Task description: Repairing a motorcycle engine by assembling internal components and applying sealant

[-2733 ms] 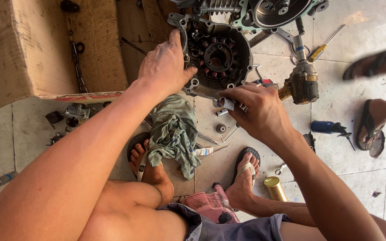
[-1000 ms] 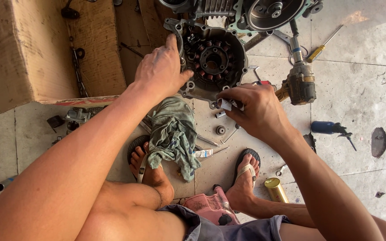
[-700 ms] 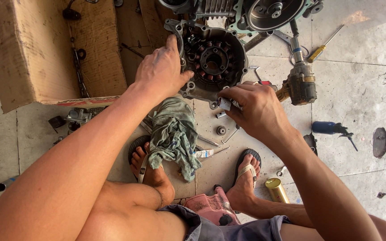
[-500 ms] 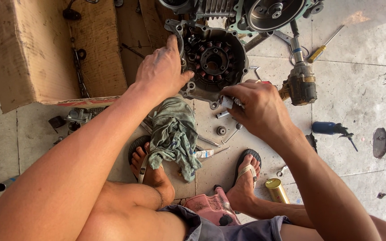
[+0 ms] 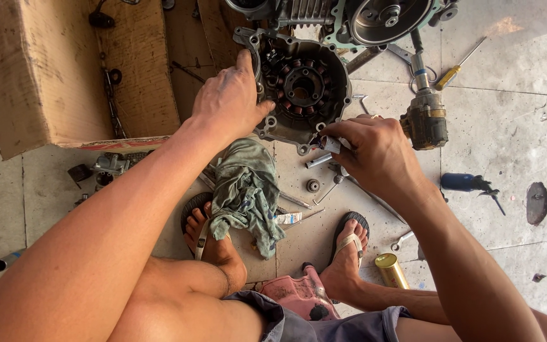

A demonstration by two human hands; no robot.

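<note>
Cardboard box (image 5: 45, 69) sits far left, out of the way. Left hand (image 5: 232, 101) is spread flat on the left rim of the engine side cover (image 5: 302, 85), fingers pointing up along the edge, thumb hooked at the lower left corner — pressing, not gripping. Cover lies open face up on the tiled floor (image 5: 514, 145), stator coils showing, green rag (image 5: 245, 190) just below it. Right hand (image 5: 375, 152) is at the cover's lower right edge, fingertips pinched shut on a small pale part (image 5: 332, 144); can't tell what it is. Part points left toward the rim, so the right hand is the nearer one. Power tool (image 5: 424, 117) stands just right of it.
</note>
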